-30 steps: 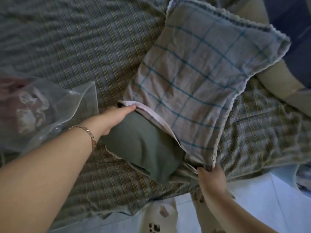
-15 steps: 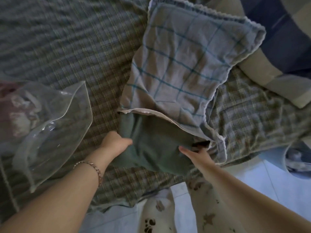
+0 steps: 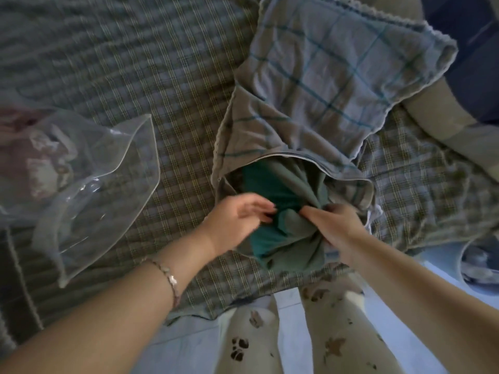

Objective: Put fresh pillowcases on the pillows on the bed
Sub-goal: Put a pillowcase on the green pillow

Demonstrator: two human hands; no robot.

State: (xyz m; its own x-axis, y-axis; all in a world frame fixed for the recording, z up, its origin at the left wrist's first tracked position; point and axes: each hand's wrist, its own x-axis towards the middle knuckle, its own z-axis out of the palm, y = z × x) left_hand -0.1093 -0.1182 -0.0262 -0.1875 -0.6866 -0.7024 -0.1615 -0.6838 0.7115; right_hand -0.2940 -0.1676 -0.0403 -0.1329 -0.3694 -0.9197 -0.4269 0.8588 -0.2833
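Right hand (image 3: pixel 334 225) now clamps the bunched green fabric pillow (image 3: pixel 302 182) at 6 o'clock of the grey blue-checked pillowcase (image 3: pixel 324 76) — left hand (image 3: pixel 240 220) released, fingers loose — stuffing likely unfinished.

Most of your green pillow (image 3: pixel 286 190) is out of sight inside the checked pillowcase (image 3: pixel 324 76). Your left hand (image 3: pixel 237 220) is blurry, so I cannot tell if its fingers touch the cloth. Your right hand (image 3: pixel 337 225) grips the pillow, its fingertips buried in the bunched folds. The clear bag (image 3: pixel 89 168) runs off the left edge (the pink thing (image 3: pixel 37 160) inside is too fuzzy to name). The blue and tan bedding (image 3: pixel 445 125) is cut off at the top right.
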